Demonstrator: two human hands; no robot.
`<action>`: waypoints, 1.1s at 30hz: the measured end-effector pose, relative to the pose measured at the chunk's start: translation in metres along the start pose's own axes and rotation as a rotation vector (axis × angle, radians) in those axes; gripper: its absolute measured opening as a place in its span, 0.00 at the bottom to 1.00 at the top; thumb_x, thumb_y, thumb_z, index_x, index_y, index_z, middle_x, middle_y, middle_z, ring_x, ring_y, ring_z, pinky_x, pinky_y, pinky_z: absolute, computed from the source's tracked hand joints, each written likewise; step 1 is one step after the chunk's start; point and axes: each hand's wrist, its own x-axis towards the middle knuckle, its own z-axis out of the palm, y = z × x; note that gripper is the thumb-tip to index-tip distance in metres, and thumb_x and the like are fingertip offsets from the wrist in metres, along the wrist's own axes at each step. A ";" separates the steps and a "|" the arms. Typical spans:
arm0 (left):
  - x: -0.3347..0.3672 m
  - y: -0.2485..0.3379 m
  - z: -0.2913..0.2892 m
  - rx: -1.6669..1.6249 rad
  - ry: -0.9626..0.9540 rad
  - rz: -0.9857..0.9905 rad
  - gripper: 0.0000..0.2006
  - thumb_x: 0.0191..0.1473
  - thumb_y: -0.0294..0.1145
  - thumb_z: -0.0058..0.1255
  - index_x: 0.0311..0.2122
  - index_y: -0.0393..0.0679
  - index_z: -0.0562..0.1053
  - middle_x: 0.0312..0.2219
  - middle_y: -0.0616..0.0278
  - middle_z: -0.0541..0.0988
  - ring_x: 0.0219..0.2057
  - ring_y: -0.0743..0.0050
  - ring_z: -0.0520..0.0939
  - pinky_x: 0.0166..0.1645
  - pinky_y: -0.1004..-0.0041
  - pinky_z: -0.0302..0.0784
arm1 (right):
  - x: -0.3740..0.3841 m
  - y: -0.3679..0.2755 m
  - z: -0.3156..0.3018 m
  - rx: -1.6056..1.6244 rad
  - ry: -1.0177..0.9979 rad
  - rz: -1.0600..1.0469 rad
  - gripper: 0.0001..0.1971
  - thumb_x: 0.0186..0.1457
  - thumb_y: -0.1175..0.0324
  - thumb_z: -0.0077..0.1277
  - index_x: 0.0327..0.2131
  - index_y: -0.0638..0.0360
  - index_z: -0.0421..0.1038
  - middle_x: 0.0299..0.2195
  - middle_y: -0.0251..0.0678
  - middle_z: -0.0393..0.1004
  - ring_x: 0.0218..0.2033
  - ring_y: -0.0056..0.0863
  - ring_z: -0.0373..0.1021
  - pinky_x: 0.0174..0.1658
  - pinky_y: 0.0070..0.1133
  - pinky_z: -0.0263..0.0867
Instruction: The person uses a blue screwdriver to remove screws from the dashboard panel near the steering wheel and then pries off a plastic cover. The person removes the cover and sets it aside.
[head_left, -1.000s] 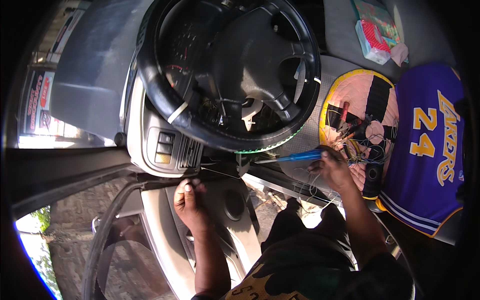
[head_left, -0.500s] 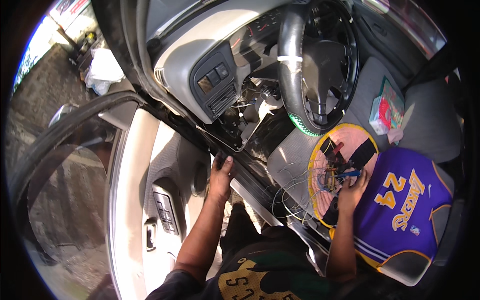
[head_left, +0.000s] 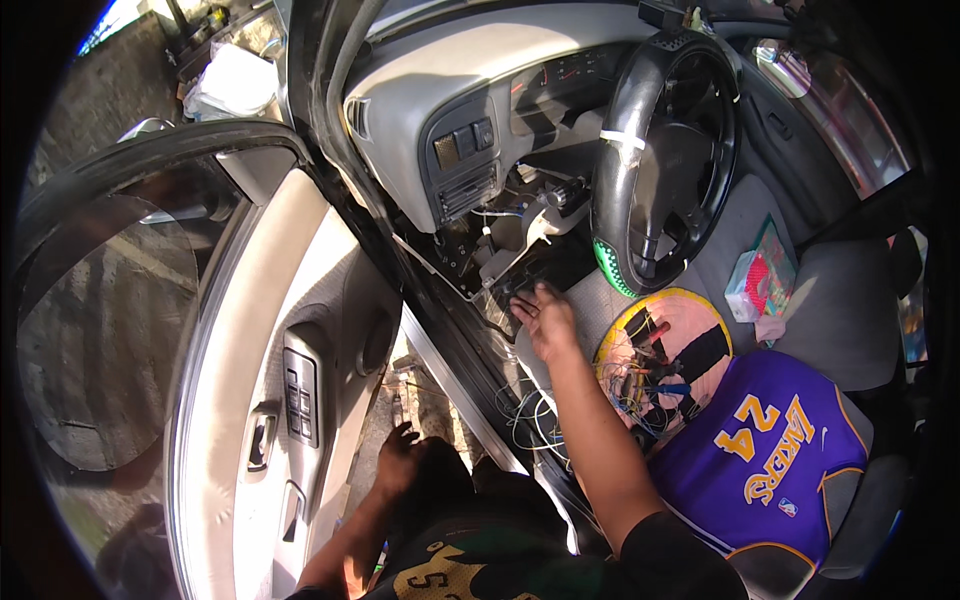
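Note:
My right hand [head_left: 546,322] reaches toward the footwell below the steering wheel [head_left: 622,170]. Its palm faces up, the fingers are bent and apart, and no held thing shows. Ahead of its fingertips are the steering column and exposed wiring [head_left: 497,213] under the dashboard; the dark space there hides detail. In shade by my leg, my left hand [head_left: 400,462] hangs low with loosely spread fingers and nothing visible in it. Right of my right forearm, a round pink cushion [head_left: 690,312] with a yellow rim bears several tools and a tangle of thin wires [head_left: 625,385].
A purple jersey [head_left: 720,470] with gold trim covers the seat's near part. A tissue pack [head_left: 762,285] lies farther back on the seat. The open car door [head_left: 262,330] stands at my left, with the sill [head_left: 455,385] between it and the seat.
My right hand has left the tools on the cushion and moved forward and left, under the steering wheel. My left hand has drawn back from the door-frame edge toward my leg. The view has shifted.

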 end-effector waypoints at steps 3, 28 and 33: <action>-0.010 0.023 0.000 0.122 0.017 0.057 0.38 0.59 0.34 0.67 0.70 0.35 0.62 0.59 0.41 0.79 0.59 0.49 0.82 0.64 0.59 0.78 | 0.082 0.006 -0.013 0.336 0.183 0.205 0.34 0.74 0.43 0.43 0.72 0.54 0.54 0.61 0.53 0.69 0.62 0.53 0.67 0.67 0.50 0.64; 0.208 0.252 0.058 -0.243 0.353 0.885 0.58 0.54 0.18 0.69 0.78 0.39 0.38 0.69 0.39 0.64 0.69 0.53 0.69 0.73 0.64 0.63 | 0.147 -0.007 0.053 0.492 -0.522 0.115 0.49 0.67 0.23 0.28 0.74 0.55 0.47 0.59 0.59 0.73 0.62 0.55 0.70 0.65 0.49 0.65; 0.222 0.254 0.054 -0.225 0.370 0.947 0.44 0.58 0.16 0.66 0.73 0.36 0.51 0.61 0.51 0.75 0.61 0.64 0.76 0.68 0.67 0.69 | 0.157 -0.003 0.044 0.407 -0.472 -0.201 0.41 0.72 0.34 0.38 0.75 0.47 0.43 0.61 0.53 0.66 0.57 0.48 0.70 0.59 0.46 0.71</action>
